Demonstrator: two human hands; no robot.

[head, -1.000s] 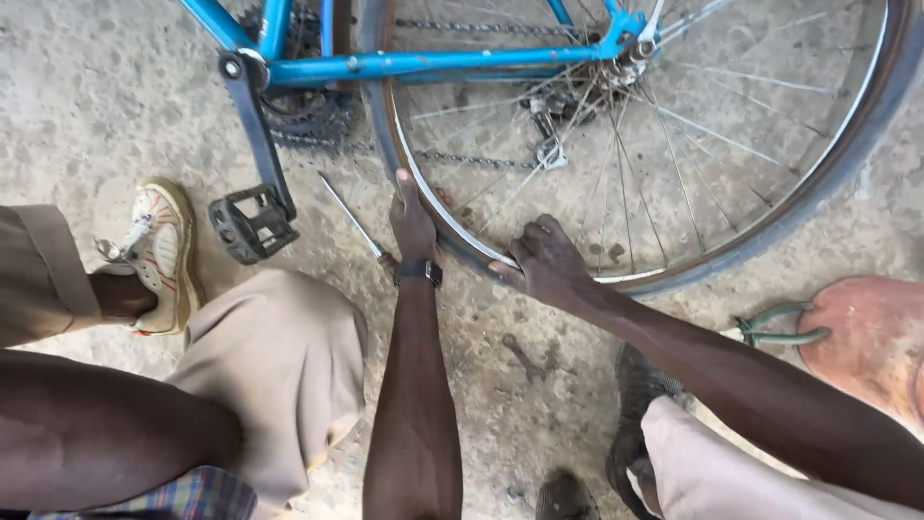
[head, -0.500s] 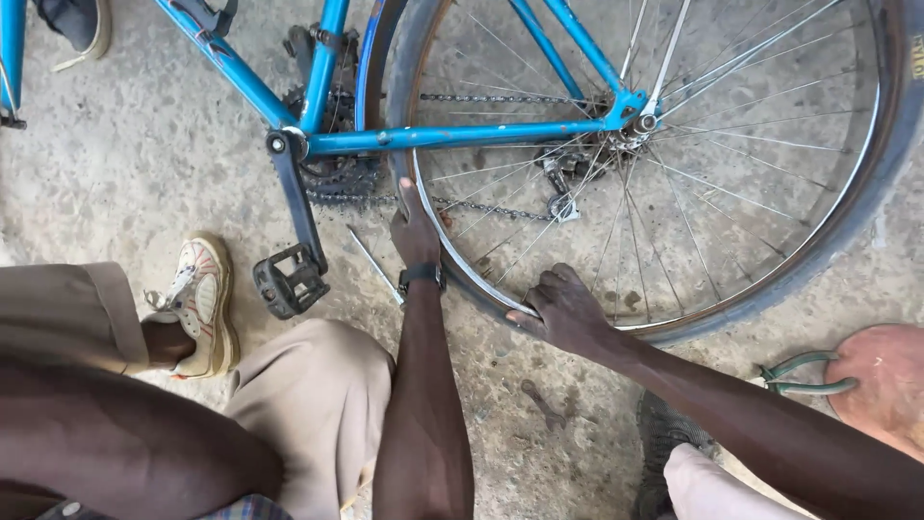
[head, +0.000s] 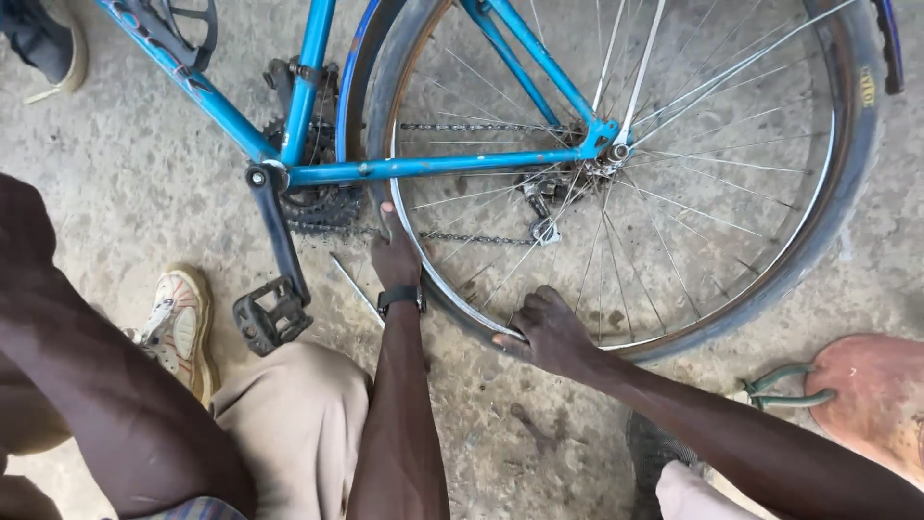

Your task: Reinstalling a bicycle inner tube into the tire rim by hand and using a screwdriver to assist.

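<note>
A blue bicycle (head: 433, 166) stands on a concrete floor, its rear wheel (head: 616, 154) in front of me. My left hand (head: 396, 258), a black watch on its wrist, grips the dark tyre (head: 373, 116) at the wheel's lower left, with the thumb up along it. My right hand (head: 545, 333) reaches in from the lower right. Its fingers are curled over the tyre's edge against the metal rim (head: 452, 294) at the bottom of the wheel. The two hands are about a hand's width apart.
A thin metal rod (head: 354, 287) lies on the floor beside my left wrist. A black pedal (head: 269, 318) on its crank hangs left of it, with a worn pale shoe (head: 179, 327) further left. A reddish sandal with a green strap (head: 866, 395) lies at right. A bare dark limb (head: 96, 385) crosses the lower left.
The view has shifted, so the bicycle now sits lower and more of the wheel shows. Both hands stay at the same places on the tyre and rim.
</note>
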